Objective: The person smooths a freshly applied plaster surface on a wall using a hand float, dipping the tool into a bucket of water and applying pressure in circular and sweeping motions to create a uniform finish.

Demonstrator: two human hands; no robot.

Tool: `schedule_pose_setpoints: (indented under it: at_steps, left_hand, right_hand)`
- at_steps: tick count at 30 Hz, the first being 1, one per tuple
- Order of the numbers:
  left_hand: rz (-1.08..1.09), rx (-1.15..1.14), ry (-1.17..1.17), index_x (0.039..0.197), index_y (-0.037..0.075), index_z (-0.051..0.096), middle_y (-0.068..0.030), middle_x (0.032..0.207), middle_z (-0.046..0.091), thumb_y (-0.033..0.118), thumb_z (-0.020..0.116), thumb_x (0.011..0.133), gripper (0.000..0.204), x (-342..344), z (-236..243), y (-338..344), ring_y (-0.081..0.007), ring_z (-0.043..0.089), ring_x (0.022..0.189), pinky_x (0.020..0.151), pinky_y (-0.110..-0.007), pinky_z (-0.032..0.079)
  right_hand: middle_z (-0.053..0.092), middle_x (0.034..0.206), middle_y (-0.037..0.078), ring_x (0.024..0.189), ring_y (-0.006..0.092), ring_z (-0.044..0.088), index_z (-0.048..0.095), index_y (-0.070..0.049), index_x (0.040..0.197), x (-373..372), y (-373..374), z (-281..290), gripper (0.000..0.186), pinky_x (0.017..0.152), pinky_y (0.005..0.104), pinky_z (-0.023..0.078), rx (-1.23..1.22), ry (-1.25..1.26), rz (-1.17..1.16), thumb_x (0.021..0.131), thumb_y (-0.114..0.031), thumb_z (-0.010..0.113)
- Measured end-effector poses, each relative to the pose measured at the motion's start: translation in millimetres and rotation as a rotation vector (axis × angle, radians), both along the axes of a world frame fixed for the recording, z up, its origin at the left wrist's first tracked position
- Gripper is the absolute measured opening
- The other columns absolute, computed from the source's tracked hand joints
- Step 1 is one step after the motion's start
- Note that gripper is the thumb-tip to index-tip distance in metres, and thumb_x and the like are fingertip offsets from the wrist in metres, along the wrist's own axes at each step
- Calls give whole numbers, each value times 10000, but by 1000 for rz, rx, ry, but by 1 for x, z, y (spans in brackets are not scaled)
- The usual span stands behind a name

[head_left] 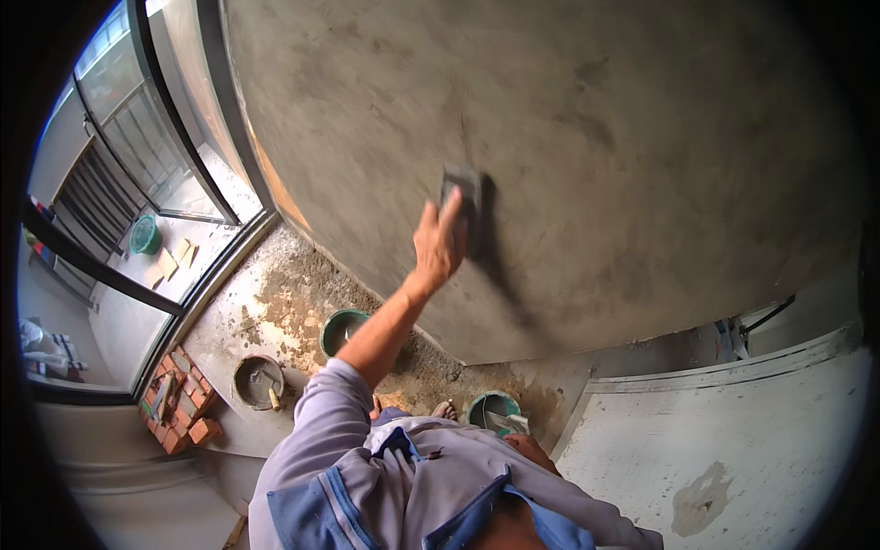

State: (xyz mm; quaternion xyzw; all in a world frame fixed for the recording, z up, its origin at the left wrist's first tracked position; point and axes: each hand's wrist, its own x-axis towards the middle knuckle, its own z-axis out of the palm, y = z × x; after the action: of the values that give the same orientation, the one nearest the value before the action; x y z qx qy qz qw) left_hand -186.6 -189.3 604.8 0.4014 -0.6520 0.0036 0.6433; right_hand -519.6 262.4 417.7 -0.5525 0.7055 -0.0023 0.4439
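Note:
My left hand (440, 240) reaches up to the grey plastered wall (623, 183), its fingers wrapped round a small rectangular plastering trowel (463, 186). The trowel is against or very close to the wall face and is smeared by motion. A dark shadow falls beside it. Low at my right side, my right hand (533, 453) shows only in part below the sleeve, its fingers hidden. Near it stands a green bucket (493, 403) with a pale grey thing in it that I cannot make out.
Another green bucket (344, 328) and a dark tub (259, 381) with a tool in it stand on the mortar-spattered floor (275, 293). Red bricks (179, 399) are piled at the left, by a dark-framed glass door (174, 156). A spotted white board (724, 440) lies at the right.

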Motion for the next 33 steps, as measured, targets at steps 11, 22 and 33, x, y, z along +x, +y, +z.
schedule_pose_setpoints:
  at_steps: [11,22,33]
  left_hand:
    - [48,-310,62,1432,164,559,-191,985,572,84,675,919,532,81,112,-95,-397,599,814,639,-465,504]
    - [-157,-317,95,1463,213,581,-127,947,579,91,673,907,576,8,259,-24,-317,607,787,644,-411,501]
    - [-363,-238,-261,1454,247,611,-124,899,531,82,692,851,631,-38,130,50,-309,571,778,638,-402,524]
  right_hand:
    - [758,943,141,750,184,722,708,-39,1261,7,-6,-8,412,767,348,570,137,-2,-397,974,-312,595]
    - [742,1183,141,1071,297,712,699,-128,1295,34,-19,-12,435,946,420,540,105,112,-52,995,-405,547]
    - [639,646,66,528,159,594,692,-90,927,64,-49,-49,274,535,372,489,-46,-185,-338,1002,-324,571]
